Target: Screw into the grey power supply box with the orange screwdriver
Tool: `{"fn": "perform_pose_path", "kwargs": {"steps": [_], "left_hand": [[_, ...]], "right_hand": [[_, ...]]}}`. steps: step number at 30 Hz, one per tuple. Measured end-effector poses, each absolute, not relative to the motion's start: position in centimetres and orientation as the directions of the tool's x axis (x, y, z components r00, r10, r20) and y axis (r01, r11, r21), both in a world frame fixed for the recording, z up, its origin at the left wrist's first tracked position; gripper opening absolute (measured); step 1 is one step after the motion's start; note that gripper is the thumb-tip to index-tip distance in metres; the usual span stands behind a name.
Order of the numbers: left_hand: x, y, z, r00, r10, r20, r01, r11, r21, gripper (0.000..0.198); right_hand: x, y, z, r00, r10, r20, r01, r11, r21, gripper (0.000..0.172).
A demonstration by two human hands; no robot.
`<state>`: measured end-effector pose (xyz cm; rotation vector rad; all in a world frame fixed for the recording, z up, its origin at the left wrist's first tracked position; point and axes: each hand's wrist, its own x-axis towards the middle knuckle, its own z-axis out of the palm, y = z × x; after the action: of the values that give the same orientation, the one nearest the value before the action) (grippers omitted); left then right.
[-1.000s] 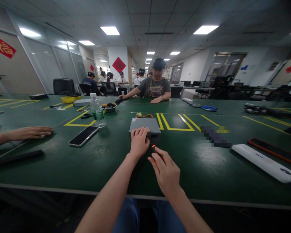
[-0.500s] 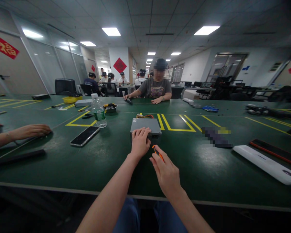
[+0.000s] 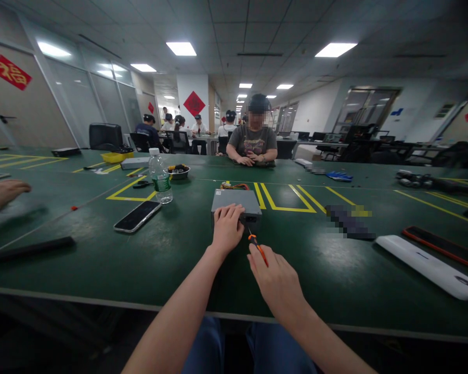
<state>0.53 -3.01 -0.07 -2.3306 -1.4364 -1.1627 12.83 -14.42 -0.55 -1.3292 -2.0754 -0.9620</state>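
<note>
A grey metal computer power supply point(image 3: 237, 199) lies on the green table in front of me, a dark socket on its near face and coloured wires point(image 3: 237, 186) at its back. My left hand point(image 3: 228, 226) holds it, fingers over its top near the front edge. In my right hand point(image 3: 275, 272) is a screwdriver point(image 3: 257, 245) with an orange and black handle. Its thin shaft points at the near face of the power supply, below the socket. Whether the tip touches a screw is too small to tell.
To the left are a phone point(image 3: 137, 216), a water bottle point(image 3: 161, 179) and a bowl of tools point(image 3: 178, 172). A co-worker's hand point(image 3: 5, 195) reaches in at far left. Across the table sits a person point(image 3: 253, 137). A white case point(image 3: 427, 265) lies at right.
My right hand has moved slightly right and nearer me, and more of the screwdriver shows. The co-worker's hand at left has drawn back. The person opposite has brought both hands together.
</note>
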Motion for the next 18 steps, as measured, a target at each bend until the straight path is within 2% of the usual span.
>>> {"fn": "perform_pose_path", "kwargs": {"steps": [5, 7, 10, 13, 16, 18], "left_hand": [[0.5, -3.1, 0.0, 0.235, 0.687, 0.688, 0.816, -0.524, 0.244, 0.038], [0.5, -3.0, -0.1, 0.236, 0.680, 0.695, 0.812, -0.530, 0.243, 0.038], [0.5, -3.0, -0.1, 0.229, 0.675, 0.701, 0.812, -0.530, 0.244, 0.038], [0.6, -3.0, -0.1, 0.220, 0.683, 0.697, 0.820, -0.516, 0.246, 0.037], [0.7, -3.0, -0.1, 0.219, 0.691, 0.689, 0.826, -0.507, 0.247, 0.035], [0.7, -3.0, -0.1, 0.219, 0.689, 0.691, 0.824, -0.510, 0.248, 0.034]], "right_hand": [[12.2, -14.1, 0.2, -0.401, 0.691, 0.602, 0.914, 0.260, 0.310, 0.015], [12.1, -13.9, 0.3, -0.347, 0.734, 0.583, 0.938, 0.271, 0.217, 0.014], [12.3, -13.6, 0.8, -0.160, 0.822, 0.546, 0.956, 0.267, -0.121, 0.013], [12.6, -13.7, 1.0, 0.017, 0.898, 0.440, 0.817, 0.241, -0.523, 0.020], [12.0, -14.0, 0.7, 0.052, 0.953, 0.297, 0.461, 0.241, -0.854, 0.026], [11.1, -14.2, 0.4, 0.018, 0.978, 0.209, 0.161, 0.203, -0.966, 0.027]]}}
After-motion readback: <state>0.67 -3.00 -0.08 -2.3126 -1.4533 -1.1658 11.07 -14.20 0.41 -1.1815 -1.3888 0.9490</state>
